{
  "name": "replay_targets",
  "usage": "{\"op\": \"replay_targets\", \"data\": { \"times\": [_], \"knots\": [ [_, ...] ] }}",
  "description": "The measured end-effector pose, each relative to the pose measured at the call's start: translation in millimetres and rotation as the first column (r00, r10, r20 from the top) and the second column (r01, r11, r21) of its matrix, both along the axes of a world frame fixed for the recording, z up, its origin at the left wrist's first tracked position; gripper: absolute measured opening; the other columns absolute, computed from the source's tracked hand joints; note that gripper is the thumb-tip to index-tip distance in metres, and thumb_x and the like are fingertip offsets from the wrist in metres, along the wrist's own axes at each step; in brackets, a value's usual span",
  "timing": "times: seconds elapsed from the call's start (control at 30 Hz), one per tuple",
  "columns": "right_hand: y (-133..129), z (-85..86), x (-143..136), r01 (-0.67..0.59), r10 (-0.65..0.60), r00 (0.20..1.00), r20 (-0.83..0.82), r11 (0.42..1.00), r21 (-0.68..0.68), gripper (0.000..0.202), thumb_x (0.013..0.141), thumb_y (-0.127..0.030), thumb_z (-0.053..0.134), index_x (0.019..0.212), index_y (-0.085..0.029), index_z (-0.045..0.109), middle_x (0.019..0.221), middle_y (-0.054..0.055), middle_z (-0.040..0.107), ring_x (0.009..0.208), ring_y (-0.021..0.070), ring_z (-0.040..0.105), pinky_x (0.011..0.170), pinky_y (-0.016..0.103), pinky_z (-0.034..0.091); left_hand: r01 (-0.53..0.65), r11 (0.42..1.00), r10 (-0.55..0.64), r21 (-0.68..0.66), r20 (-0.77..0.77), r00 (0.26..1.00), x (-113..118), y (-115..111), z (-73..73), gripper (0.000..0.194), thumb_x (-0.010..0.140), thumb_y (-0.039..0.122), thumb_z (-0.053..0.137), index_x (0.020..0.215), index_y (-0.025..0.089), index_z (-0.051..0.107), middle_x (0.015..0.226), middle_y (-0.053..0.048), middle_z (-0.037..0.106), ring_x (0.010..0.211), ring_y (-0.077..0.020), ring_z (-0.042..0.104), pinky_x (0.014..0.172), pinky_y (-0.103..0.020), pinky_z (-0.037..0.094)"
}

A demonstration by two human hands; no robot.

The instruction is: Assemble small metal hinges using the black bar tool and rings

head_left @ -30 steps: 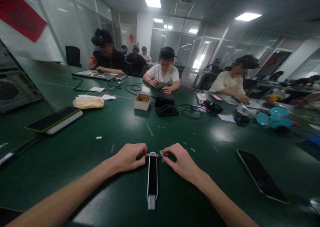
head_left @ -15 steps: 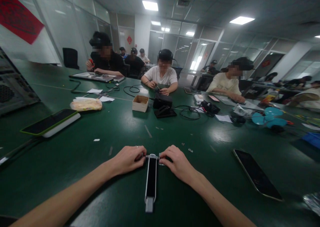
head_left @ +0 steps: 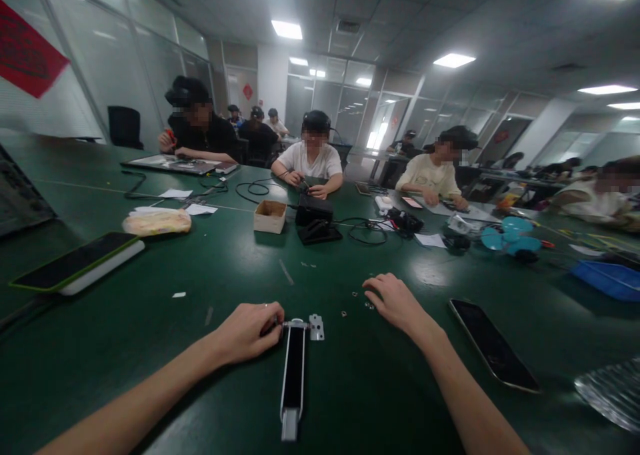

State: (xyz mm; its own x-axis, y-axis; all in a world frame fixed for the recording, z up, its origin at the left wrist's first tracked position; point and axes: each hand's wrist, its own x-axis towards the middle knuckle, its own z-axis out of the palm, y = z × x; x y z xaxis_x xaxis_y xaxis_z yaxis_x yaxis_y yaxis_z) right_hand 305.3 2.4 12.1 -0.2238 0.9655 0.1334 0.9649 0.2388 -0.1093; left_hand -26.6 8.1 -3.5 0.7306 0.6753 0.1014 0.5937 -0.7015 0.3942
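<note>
On the green table in front of me lies a long, narrow device (head_left: 294,375) with a black face, white edges and a pale block at its near end. A rod crosses its far end, and a small metal bracket (head_left: 317,327) with holes sits on the rod's right side. My left hand (head_left: 253,331) is closed around the rod's left end; its fingertips are partly hidden. My right hand (head_left: 397,305) is apart from the device, fingers loosely spread and low over the table. Several small nuts (head_left: 369,305) lie by its fingertips, with another nut (head_left: 344,314) closer to the bracket.
To the right are a phone (head_left: 493,345), a ribbed clear plastic object (head_left: 613,391), a blue tray (head_left: 607,280) and blue fan blades (head_left: 513,236). A small box (head_left: 270,217) stands ahead. A green-edged phone (head_left: 75,261) lies left. Co-workers sit across the table.
My right hand has let go of the bracket side and moved right, towards the nuts. The bracket and one more nut now show. My left hand keeps its hold.
</note>
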Motion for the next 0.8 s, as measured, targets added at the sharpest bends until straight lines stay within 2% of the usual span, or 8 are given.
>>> {"op": "replay_targets", "data": {
  "times": [0.17,0.37,0.47,0.6,0.8],
  "knots": [
    [-3,-0.1,-10,-0.006,0.006,1.000,0.026,1.000,-0.003,0.024,0.092,-0.025,0.047,0.107,-0.017,0.065,0.101,0.011,0.064,0.095,0.0241,0.054,0.081,0.036,0.043,-0.009,1.000,0.010,0.009,-0.039,0.999,3,2,0.6,0.016,0.085,0.026,0.042,0.091,0.017,0.054,0.064,0.002,0.055,0.055,-0.0149,0.052,0.054,-0.024,0.034],
    [2,-8.7,-25,-0.010,0.010,1.000,0.024,1.000,-0.005,0.017,0.090,-0.023,0.051,0.093,-0.018,0.067,0.094,0.010,0.065,0.091,0.0244,0.055,0.076,0.036,0.044,-0.008,1.000,0.008,0.013,-0.046,0.999,4,2,1.9,0.015,0.083,0.025,0.043,0.089,0.017,0.054,0.061,0.003,0.053,0.053,-0.0146,0.051,0.053,-0.024,0.035],
    [3,-14.1,-25,-0.019,0.019,1.000,0.000,1.000,-0.015,0.015,0.089,-0.021,0.051,0.087,-0.017,0.065,0.090,0.009,0.064,0.086,0.0228,0.056,0.074,0.035,0.045,-0.008,1.000,0.009,0.022,-0.041,0.999,4,1,1.9,0.015,0.084,0.025,0.043,0.090,0.017,0.054,0.061,0.003,0.053,0.054,-0.0146,0.052,0.054,-0.024,0.035],
    [3,-18.8,-21,-0.022,0.021,0.999,-0.036,0.999,-0.026,0.013,0.089,-0.021,0.051,0.093,-0.017,0.063,0.092,0.009,0.063,0.086,0.0216,0.057,0.077,0.034,0.045,-0.012,1.000,0.013,0.025,-0.048,0.999,4,-1,3.1,0.015,0.085,0.025,0.042,0.091,0.017,0.053,0.062,0.003,0.054,0.054,-0.0148,0.053,0.055,-0.024,0.036],
    [10,-17.6,-21,-0.020,0.015,0.997,-0.073,0.997,-0.069,0.013,0.087,-0.017,0.052,0.089,-0.017,0.065,0.090,0.008,0.064,0.086,0.0207,0.059,0.078,0.033,0.046,-0.002,1.000,0.003,0.010,-0.044,0.999,5,-2,5.8,0.013,0.084,0.023,0.042,0.089,0.018,0.052,0.062,0.002,0.055,0.054,-0.0146,0.053,0.054,-0.023,0.035]
  ]
}}
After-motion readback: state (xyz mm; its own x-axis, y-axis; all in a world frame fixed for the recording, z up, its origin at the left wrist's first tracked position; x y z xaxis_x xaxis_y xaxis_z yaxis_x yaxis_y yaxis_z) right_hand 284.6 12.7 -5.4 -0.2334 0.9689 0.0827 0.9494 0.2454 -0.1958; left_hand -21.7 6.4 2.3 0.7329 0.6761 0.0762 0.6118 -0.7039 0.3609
